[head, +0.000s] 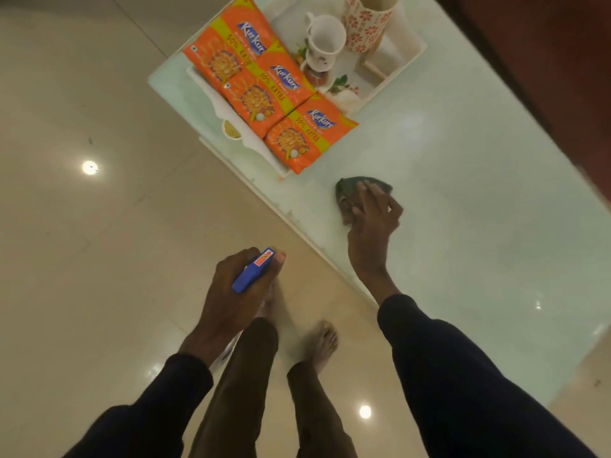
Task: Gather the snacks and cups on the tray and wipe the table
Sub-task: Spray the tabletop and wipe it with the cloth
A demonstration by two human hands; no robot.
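Note:
Three orange snack packets lie overlapping on the white tray at the far end of the pale glass table. A white cup and a taller red-flowered cup stand on the same tray. My right hand presses a dark green cloth flat on the table near its left edge, just in front of the nearest packet. My left hand hangs over the floor beside the table and grips a blue spray bottle, whose body is mostly hidden under the hand.
A dark red-brown piece of furniture borders the table on the far right. Glossy beige floor tiles spread to the left. My bare feet stand close to the table's near left edge.

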